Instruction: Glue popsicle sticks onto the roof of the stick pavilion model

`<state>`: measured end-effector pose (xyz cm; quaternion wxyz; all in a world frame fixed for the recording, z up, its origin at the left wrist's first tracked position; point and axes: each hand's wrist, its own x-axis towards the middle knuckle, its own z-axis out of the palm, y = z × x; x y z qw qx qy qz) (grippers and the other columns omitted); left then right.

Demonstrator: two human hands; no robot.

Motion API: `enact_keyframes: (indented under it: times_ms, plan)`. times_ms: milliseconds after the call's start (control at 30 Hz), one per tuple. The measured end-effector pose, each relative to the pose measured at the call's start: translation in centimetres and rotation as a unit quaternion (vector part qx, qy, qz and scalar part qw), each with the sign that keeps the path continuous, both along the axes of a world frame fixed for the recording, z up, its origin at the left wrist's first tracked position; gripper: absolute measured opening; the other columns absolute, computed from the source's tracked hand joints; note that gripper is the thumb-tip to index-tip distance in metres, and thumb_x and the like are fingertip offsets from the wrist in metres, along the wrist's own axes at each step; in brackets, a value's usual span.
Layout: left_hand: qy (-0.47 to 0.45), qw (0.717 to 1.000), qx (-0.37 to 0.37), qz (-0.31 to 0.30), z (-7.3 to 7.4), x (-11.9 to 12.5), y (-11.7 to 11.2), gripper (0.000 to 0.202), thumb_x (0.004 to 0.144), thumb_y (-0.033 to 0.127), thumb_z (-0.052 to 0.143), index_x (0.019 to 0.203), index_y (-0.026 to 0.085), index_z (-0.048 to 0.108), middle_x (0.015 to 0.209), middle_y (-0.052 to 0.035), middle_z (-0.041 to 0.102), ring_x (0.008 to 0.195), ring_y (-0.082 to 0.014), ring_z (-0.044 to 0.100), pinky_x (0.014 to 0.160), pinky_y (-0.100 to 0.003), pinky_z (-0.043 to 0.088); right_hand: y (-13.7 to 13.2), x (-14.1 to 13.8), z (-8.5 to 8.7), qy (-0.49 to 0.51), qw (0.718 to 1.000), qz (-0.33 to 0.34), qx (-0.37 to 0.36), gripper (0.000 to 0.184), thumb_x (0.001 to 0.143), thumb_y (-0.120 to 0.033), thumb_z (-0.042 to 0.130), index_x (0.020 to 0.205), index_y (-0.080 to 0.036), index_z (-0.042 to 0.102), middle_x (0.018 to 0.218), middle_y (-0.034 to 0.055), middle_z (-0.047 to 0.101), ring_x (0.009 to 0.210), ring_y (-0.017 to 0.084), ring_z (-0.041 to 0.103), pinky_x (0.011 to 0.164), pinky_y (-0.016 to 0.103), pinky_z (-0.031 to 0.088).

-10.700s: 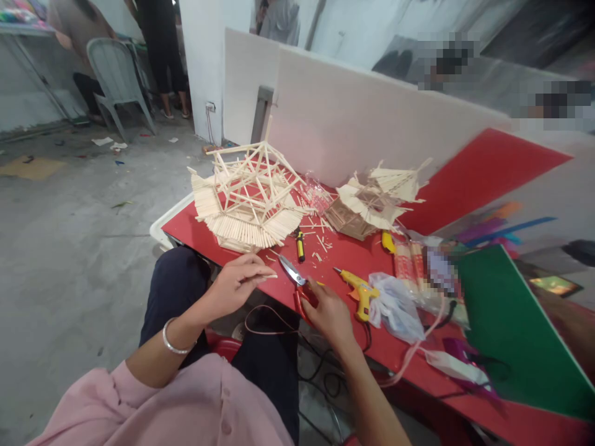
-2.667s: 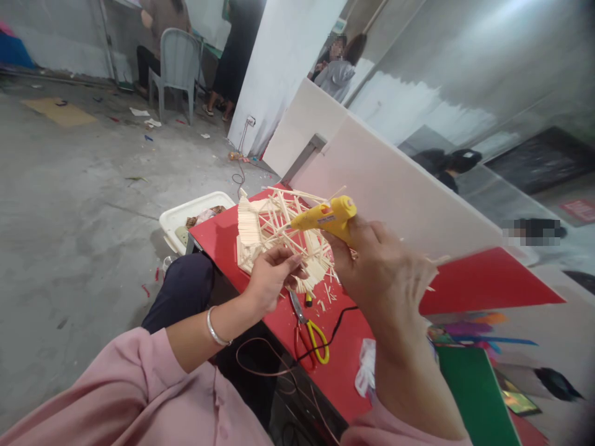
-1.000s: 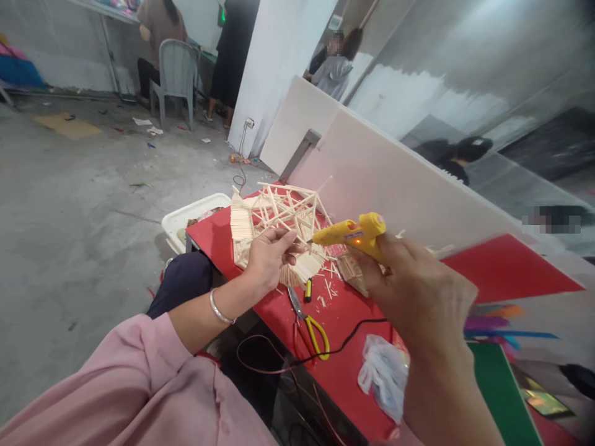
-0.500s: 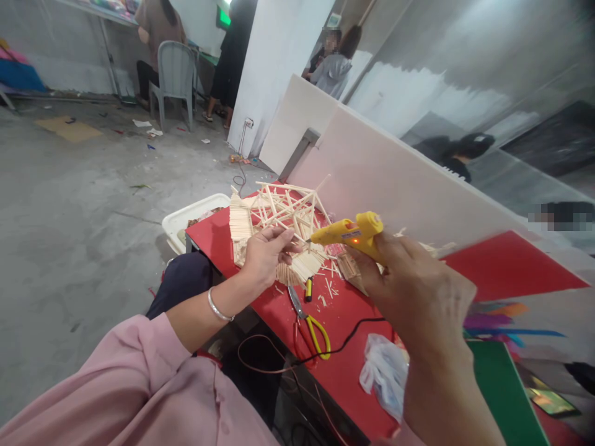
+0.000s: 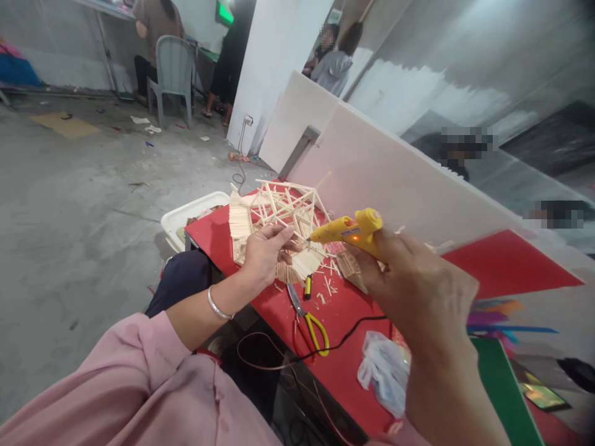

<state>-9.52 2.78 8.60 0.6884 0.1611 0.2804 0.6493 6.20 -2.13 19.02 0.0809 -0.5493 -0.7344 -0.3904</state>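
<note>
My right hand [image 5: 413, 272] is wrapped round a yellow hot glue gun [image 5: 348, 230] with a small orange light glowing on its side. The gun's nozzle points left and meets the end of a thin wooden stick [image 5: 301, 236]. Thumb and fingers of my left hand [image 5: 261, 253] pinch that stick; whether they also touch the pieces behind is unclear. Just beyond, a frame of pale wooden sticks [image 5: 297, 201] stands on the red table [image 5: 274, 310]. Panels of sticks laid side by side [image 5: 240, 221] adjoin it, partly hidden by my left hand.
A cutting tool [image 5: 318, 331] with a yellow handle lies near a yellow-and-black object [image 5: 307, 287] and stick scraps. A black cord [image 5: 356, 328] crosses the table beside a plastic bag [image 5: 383, 371]. White boards [image 5: 372, 167] stand behind; a white tub [image 5: 173, 220] is at left. Several people are beyond.
The view has shifted very slightly. Both hands keep their grips, and the glue gun's nozzle stays at the stick's end.
</note>
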Motion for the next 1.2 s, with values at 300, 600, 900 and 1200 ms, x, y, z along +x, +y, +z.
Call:
enact_keyframes:
  times_ms: [300, 600, 900, 1200]
  plan:
    - [0.015, 1.0, -0.019, -0.002, 0.2, -0.1, -0.1, 0.035, 0.065, 0.038, 0.083, 0.067, 0.017, 0.055, 0.043, 0.0077, 0.052, 0.029, -0.0075, 0.047, 0.029, -0.018, 0.026, 0.3, -0.1, -0.1, -0.008, 1.0, 0.021, 0.02, 0.039, 0.095, -0.047, 0.05, 0.114, -0.018, 0.068, 0.076, 0.0058, 0.067, 0.061, 0.014, 0.051, 0.052, 0.027, 0.015]
    - [0.013, 0.999, -0.032, 0.016, 0.5, 0.1, -0.1, 0.03, 0.069, 0.031, 0.081, 0.068, 0.017, 0.054, 0.042, 0.0084, 0.051, 0.028, -0.0055, 0.044, 0.029, -0.018, 0.023, 0.2, -0.8, 0.4, -0.037, 0.999, 0.022, 0.008, 0.041, 0.096, -0.05, 0.047, 0.118, -0.022, 0.067, 0.074, 0.0054, 0.065, 0.06, 0.014, 0.05, 0.053, 0.029, 0.012]
    - [0.027, 0.999, -0.036, 0.021, 0.7, 0.1, -0.1, 0.03, 0.07, 0.032, 0.08, 0.067, 0.018, 0.054, 0.042, 0.0085, 0.051, 0.027, -0.0053, 0.042, 0.029, -0.018, 0.023, 0.0, -0.7, 0.5, -0.037, 0.999, 0.014, 0.014, 0.043, 0.096, -0.052, 0.044, 0.115, -0.021, 0.068, 0.074, 0.0058, 0.065, 0.058, 0.013, 0.049, 0.053, 0.028, 0.011]
    - [0.03, 0.999, -0.027, 0.027, 0.4, 0.2, -0.1, 0.027, 0.071, 0.03, 0.079, 0.068, 0.017, 0.055, 0.042, 0.0085, 0.051, 0.027, -0.0052, 0.042, 0.029, -0.018, 0.023, -0.1, -0.8, 0.8, -0.02, 1.0, 0.014, -0.015, 0.044, 0.095, -0.052, 0.045, 0.116, -0.021, 0.067, 0.075, 0.0062, 0.066, 0.059, 0.014, 0.05, 0.053, 0.028, 0.013]
